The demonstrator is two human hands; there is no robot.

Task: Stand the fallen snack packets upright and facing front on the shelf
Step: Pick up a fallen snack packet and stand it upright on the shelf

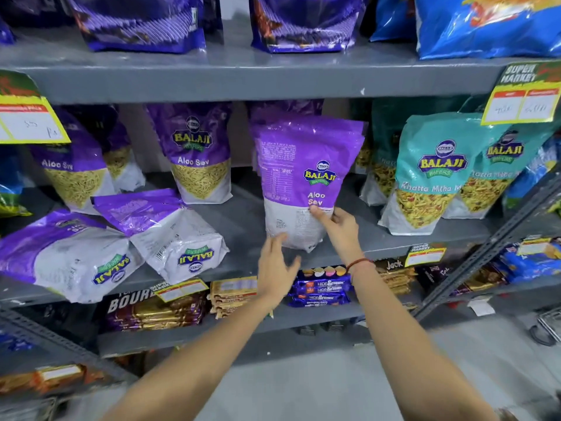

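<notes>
A purple Aloo Sev packet [306, 177] stands upright in the middle of the grey shelf [243, 226], its printed back side toward me. My right hand [337, 226] grips its lower right edge, thumb on the face. My left hand [276, 265] hovers at its lower left corner, fingers spread, just touching or nearly touching it. Two purple Aloo Sev packets lie fallen at the left: one [170, 235] upside down with its back up, another [63, 256] flat at the shelf's front edge. Upright front-facing Aloo Sev packets [197, 153] stand behind.
Teal Khatta Mitha packets [431, 174] stand to the right of the held packet. Yellow price tags [27, 120] hang from the shelf above. Biscuit packs [318, 287] fill the lower shelf. A slanted metal brace [485, 247] crosses at the right.
</notes>
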